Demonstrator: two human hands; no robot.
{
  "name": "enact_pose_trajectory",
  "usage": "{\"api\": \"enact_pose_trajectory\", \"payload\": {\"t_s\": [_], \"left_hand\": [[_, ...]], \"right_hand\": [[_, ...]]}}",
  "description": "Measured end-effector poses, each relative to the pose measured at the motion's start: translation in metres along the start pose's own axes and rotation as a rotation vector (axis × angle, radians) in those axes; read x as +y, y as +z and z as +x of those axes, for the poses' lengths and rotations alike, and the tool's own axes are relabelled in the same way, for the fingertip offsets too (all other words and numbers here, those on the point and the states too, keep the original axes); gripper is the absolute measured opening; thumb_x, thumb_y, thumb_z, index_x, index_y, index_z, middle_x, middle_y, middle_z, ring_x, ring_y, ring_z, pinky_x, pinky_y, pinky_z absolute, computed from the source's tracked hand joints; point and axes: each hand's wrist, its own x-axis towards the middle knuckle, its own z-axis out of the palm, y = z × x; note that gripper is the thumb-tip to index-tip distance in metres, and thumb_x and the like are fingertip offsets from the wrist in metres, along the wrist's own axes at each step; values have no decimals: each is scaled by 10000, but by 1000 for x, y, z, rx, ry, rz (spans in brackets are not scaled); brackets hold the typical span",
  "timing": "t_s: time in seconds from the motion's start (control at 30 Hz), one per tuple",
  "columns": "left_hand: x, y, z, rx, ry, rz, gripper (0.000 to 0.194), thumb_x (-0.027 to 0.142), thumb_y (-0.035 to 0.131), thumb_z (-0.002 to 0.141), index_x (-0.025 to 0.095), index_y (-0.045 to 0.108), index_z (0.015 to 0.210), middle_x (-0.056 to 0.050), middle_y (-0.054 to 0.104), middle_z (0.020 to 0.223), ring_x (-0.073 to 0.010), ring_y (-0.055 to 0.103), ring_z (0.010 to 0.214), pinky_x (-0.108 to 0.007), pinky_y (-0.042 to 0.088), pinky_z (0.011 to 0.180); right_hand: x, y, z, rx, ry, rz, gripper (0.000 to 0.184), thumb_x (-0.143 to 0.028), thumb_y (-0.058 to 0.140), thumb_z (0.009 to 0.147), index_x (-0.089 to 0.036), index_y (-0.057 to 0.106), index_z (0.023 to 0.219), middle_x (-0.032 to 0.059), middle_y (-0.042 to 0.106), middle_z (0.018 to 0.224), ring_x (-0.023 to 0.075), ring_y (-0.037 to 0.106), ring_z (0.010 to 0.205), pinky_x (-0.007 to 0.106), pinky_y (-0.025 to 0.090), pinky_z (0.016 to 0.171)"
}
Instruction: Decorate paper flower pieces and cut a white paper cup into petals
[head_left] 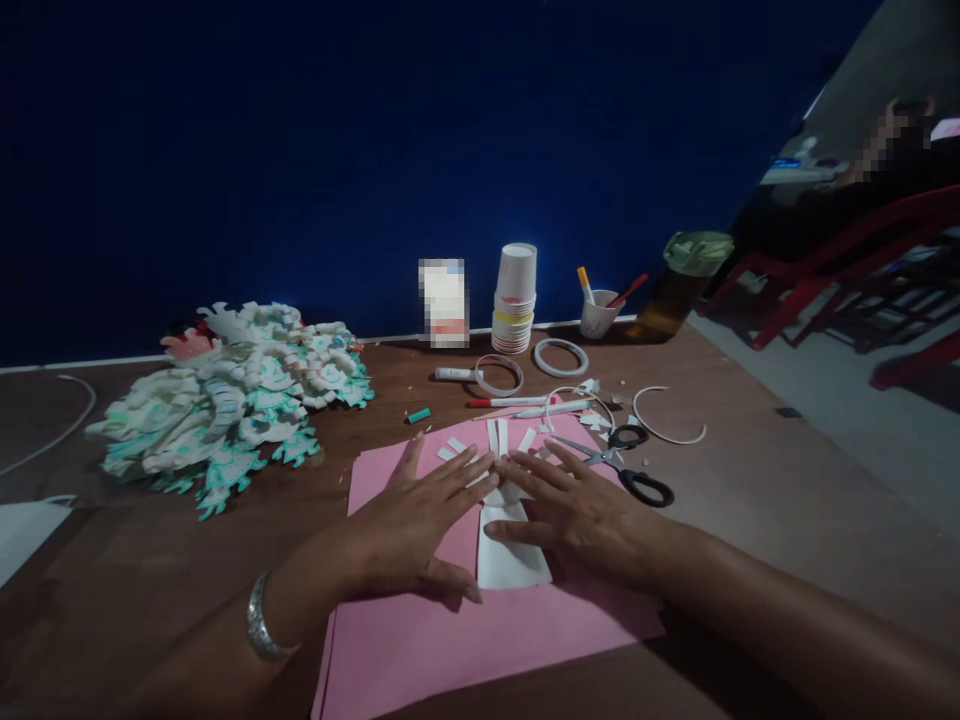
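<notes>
My left hand (420, 520) lies flat with fingers spread on a white cut paper piece (511, 560). My right hand (574, 510) lies flat on the same piece from the other side, fingers stretched toward the left hand. The white piece has strips fanning out at its far end and rests on a pink sheet (450, 630). Both hands press down and hold nothing. A metal bracelet (260, 622) circles my left wrist.
Black-handled scissors (626, 465) lie just right of my right hand. Pens (510, 402), paper rings (559, 356), a cup stack (515, 298) and a cup with pens (598, 315) stand behind. A heap of white and teal paper cutouts (232, 395) is at left. Red chairs (847, 250) at right.
</notes>
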Motion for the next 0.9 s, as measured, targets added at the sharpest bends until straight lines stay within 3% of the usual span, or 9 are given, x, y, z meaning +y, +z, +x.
{"api": "enact_pose_trajectory", "payload": {"t_s": [0.1, 0.17, 0.27, 0.4, 0.57, 0.73, 0.8, 0.9], "left_hand": [[2, 1, 1, 17, -2, 17, 950, 773, 478, 836, 279, 168, 1586, -131, 159, 1657, -299, 86, 1541, -555, -254, 1142], [5, 3, 1, 43, -15, 29, 970, 778, 471, 833, 276, 133, 1592, -140, 172, 1654, -305, 112, 1538, -563, -252, 1140], [10, 6, 2, 70, -50, 51, 1012, 773, 487, 825, 284, 53, 1596, -151, 182, 1649, -317, 154, 1530, -588, -242, 1136], [14, 6, 3, 59, -73, 70, 1027, 753, 531, 817, 291, 43, 1593, -154, 193, 1646, -310, 167, 1528, -604, -221, 1140], [16, 4, 2, 80, -76, 79, 1027, 750, 549, 811, 289, 67, 1593, -156, 208, 1642, -320, 174, 1525, -615, -196, 1147], [15, 4, 2, 74, -80, 89, 947, 738, 461, 872, 254, 87, 1595, -152, 187, 1645, -303, 165, 1530, -580, -194, 1157], [13, 3, 4, 130, -76, 136, 939, 729, 458, 880, 244, 93, 1596, -151, 205, 1643, -309, 166, 1529, -584, -186, 1158], [12, -2, 2, 306, -48, 250, 900, 715, 471, 885, 239, 172, 1588, -139, 287, 1625, -337, 189, 1519, -610, -171, 1157]], "right_hand": [[-8, 2, -2, 52, -22, -58, 547, -180, 601, 958, -332, 473, 1469, 106, 276, 1642, 366, 290, 1483, 692, 191, 1167], [-17, 5, -3, 70, -87, -77, 496, -207, 561, 976, -198, 481, 1465, 126, 399, 1584, 296, 320, 1478, 590, 170, 1233], [-30, 11, -9, 141, -195, -84, 386, -171, 454, 1008, -63, 575, 1359, 159, 608, 1406, 250, 456, 1399, 443, 225, 1258], [-42, 15, -16, 158, -116, -56, 436, -73, 437, 972, 19, 528, 1388, 196, 608, 1395, 290, 540, 1328, 420, 349, 1207], [-43, 9, -16, 88, -94, 10, 473, -93, 480, 959, 46, 490, 1411, 245, 560, 1427, 335, 547, 1312, 450, 479, 1091], [-36, 4, -12, 144, -104, 63, 379, -125, 501, 977, -30, 582, 1335, 205, 609, 1385, 288, 584, 1257, 423, 513, 1044], [-34, 7, -12, 148, -103, 53, 349, -122, 486, 991, -42, 602, 1309, 191, 619, 1373, 287, 579, 1249, 417, 548, 990], [-32, 13, -14, 133, -109, 40, 345, -102, 481, 986, -44, 606, 1302, 197, 602, 1390, 294, 555, 1278, 404, 584, 915]]}}
